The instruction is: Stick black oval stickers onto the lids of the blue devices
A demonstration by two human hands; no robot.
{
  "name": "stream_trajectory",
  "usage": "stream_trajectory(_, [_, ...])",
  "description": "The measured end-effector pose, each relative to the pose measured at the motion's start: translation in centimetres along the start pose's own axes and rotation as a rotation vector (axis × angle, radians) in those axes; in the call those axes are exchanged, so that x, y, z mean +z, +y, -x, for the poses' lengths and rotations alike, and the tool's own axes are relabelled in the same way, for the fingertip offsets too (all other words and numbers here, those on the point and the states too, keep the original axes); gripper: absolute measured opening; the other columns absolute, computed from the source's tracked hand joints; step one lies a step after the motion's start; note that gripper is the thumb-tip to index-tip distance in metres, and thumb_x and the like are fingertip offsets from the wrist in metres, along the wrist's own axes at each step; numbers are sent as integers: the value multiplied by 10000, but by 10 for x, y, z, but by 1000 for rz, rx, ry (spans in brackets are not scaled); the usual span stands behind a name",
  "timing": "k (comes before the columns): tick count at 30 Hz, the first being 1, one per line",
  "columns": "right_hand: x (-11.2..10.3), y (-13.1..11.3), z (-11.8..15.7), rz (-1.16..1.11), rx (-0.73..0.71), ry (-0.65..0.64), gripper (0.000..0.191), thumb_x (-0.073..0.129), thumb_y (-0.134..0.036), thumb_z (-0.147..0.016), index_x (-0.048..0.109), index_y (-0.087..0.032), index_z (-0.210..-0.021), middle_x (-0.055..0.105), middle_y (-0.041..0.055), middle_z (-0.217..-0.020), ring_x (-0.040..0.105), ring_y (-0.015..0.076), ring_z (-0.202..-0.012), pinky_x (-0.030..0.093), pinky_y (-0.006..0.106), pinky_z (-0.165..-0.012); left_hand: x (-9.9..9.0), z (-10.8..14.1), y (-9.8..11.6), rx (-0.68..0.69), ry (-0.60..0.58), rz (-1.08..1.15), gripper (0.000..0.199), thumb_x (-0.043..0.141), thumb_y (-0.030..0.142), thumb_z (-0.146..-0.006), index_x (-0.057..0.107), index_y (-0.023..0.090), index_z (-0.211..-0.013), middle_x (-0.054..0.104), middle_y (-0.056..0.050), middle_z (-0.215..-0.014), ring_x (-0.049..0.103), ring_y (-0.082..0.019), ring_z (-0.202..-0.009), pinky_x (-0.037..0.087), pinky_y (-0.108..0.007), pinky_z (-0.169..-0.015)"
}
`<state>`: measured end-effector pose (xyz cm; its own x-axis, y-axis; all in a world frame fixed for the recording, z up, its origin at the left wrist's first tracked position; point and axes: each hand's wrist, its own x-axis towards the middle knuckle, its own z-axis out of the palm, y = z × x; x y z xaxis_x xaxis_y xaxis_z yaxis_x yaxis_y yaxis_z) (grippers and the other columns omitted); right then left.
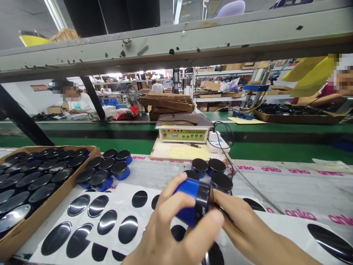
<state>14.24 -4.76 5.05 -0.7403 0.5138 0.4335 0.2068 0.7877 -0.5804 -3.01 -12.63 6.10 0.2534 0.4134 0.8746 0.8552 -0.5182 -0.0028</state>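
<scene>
A pale overhead shelf point(209, 38), chipped and spotted dark along its front edge, spanned the scene above everything else. Beneath it a long green strip point(275, 147) ran from side to side, and in front of that lay the worktop point(162, 175), covered in greyish sheeting printed with pink "anko" lettering. An open cardboard tray point(64, 187) stood at the worktop's left, crowded with round, glossy black-topped pieces. White sticker sheets point(125, 198) bearing black discs were spread beside it, and another sheet reached the right side. At the back, a stack of brown cardboard point(168, 101) stood behind a control box point(183, 134) with a row of buttons across its front.

The person's two hands met over the near middle of the worktop. The left hand point(168, 228) curled its fingers and thumb around a blue-and-black cylinder point(203, 198), gripping it on its side above the sheets. The right hand point(242, 221) was against the cylinder's black end; its fingertips were mostly hidden, so its exact hold could not be told. Seven black-topped blue canisters point(120, 170) were grouped upright near the tray, and more canisters point(216, 167) stood just beyond the cylinder. The smallest detail was the white "OFF" marking on the cylinder's black band
</scene>
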Motion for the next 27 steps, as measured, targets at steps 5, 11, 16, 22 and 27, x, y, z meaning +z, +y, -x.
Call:
stream_trajectory(5, [7,2,3,-27,-22,3,165,327,-167,-951,386,-231,-811,561,15,-735,553,148,-615,433,249,-560,-1,-5,0,198,39,-39,290,551,-93,-728,613,168,-840,356,3,-905,495,-48,-692,448,-450,-1088])
stream_trajectory(11, [12,1,2,-10,-57,36,155,337,-129,-926,393,-236,-829,576,5,-742,568,154,-620,461,246,-585,-5,-10,-4,200,-52,-99,305,495,-82,-750,613,184,-838,378,2,-850,487,-53,-665,467,-432,-1059])
stream_trajectory(16, [16,2,1,-9,-32,19,170,326,-135,-944,402,-234,-828,571,6,-737,575,148,-613,454,241,-565,-3,-6,-6,149,-56,7,267,440,-64,-752,585,157,-787,307,-22,-913,534,-80,-767,472,-457,-1036])
stream_trajectory(22, [9,-1,2,7,-32,-38,143,342,-198,-973,480,-228,-946,608,36,-811,591,163,-679,467,260,-608,2,13,-10,3,-45,119,298,513,-54,-732,587,181,-901,307,-40,-979,538,-211,-1069,462,-458,-1042])
stream_trajectory(27, [6,-3,5,245,-162,-151,240,293,-206,-1000,472,-207,-841,559,5,-677,509,134,-525,352,249,-481,-5,23,-20,-117,-344,261,640,633,124,-793,333,173,-1356,395,-146,-1280,491,-242,-1215,509,-320,-977])
